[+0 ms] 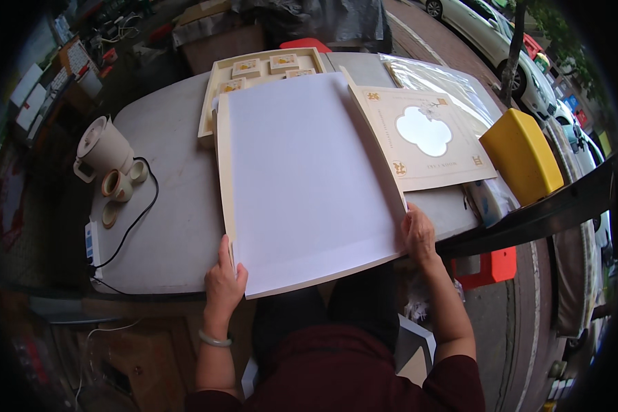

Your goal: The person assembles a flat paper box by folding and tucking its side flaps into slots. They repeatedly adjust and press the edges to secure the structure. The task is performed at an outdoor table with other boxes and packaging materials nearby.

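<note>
A large shallow box lid [309, 185], white inside with cream-coloured outer walls, lies open side up over the near edge of the table and my lap. My left hand [224, 280] grips its near left corner, thumb inside the wall and fingers outside. At the near right corner my right hand [419, 234] is closed on the side wall. Beyond the lid sits a cream tray [206, 113] with several small printed boxes [282, 63] in it; the lid covers part of it. Beside the lid's right wall lies a printed cream card sheet [419, 172] with a four-lobed window.
On the table's left stand a pale electric kettle [105, 145], small cups [117, 184] and a black cord [139, 218]. A yellow container [522, 156] stands at the right edge, near clear plastic sheets [453, 79]. A dark bar [529, 213] crosses there. Parked cars [491, 34] show beyond.
</note>
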Available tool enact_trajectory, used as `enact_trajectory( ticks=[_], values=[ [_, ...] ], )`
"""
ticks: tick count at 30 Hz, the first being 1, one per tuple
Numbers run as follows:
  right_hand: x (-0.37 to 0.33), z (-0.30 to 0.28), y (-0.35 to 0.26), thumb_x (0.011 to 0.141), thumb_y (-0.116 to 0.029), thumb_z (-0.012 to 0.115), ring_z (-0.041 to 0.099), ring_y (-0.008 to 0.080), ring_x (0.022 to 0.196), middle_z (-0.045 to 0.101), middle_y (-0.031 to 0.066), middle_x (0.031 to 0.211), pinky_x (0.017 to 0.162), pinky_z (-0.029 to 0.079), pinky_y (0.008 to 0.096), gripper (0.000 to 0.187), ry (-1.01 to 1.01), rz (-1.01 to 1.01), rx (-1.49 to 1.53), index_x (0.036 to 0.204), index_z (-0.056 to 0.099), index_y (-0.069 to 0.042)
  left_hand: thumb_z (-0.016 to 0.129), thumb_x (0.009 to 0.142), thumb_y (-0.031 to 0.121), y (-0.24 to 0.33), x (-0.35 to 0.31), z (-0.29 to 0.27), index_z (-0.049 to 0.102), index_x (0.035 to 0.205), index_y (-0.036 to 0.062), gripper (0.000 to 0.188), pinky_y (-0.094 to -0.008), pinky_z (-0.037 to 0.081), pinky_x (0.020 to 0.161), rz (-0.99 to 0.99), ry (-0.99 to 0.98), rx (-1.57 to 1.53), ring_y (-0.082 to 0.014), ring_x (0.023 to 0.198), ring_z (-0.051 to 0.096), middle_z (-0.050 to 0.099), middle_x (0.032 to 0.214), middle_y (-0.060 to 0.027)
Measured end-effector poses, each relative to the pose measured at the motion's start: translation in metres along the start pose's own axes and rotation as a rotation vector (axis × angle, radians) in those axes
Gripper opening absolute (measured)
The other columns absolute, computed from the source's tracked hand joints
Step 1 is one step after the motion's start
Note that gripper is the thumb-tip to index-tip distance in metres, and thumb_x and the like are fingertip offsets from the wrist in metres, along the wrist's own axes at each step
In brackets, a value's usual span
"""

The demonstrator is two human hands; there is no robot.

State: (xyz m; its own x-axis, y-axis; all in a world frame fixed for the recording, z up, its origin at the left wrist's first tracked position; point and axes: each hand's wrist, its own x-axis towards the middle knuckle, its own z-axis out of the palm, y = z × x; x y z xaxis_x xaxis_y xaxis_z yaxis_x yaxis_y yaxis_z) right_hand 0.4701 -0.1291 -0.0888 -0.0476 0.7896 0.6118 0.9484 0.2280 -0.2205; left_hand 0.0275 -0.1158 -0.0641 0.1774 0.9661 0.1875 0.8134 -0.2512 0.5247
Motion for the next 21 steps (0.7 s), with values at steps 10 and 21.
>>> enact_trajectory(
  ticks=[10, 21],
  values=[
    [0.009, -0.022, -0.020, 0.065, 0.014, 0.062, 0.062, 0.0371, 0.094, 0.059, 0.0174, 0.109, 0.079, 0.053, 0.0423, 0.045, -0.172, -0.001, 0.090, 0.104, 0.056, -0.007, 0.059, 0.082, 0.005, -0.004, -0.005, 0.001, 0.033, 0.144, -0.0009, 0.068, -0.0492, 0.051, 0.059, 0.010, 0.026, -0.036, -0.0426, 0.064, 0.063, 0.063, 0.075, -0.0246],
    [0.024, -0.049, -0.030, 0.064, -0.007, 0.072, 0.059, 0.0297, 0.082, 0.054, 0.0109, 0.090, 0.069, 0.052, 0.0392, 0.038, -0.483, -0.247, 0.069, 0.101, 0.061, -0.012, 0.060, 0.081, 0.001, -0.017, 0.015, -0.029, 0.041, 0.144, 0.0041, 0.067, -0.0448, 0.052, 0.068, 0.069, 0.001, -0.017, -0.0383, 0.074, 0.065, 0.065, 0.086, -0.0225]
  ],
)
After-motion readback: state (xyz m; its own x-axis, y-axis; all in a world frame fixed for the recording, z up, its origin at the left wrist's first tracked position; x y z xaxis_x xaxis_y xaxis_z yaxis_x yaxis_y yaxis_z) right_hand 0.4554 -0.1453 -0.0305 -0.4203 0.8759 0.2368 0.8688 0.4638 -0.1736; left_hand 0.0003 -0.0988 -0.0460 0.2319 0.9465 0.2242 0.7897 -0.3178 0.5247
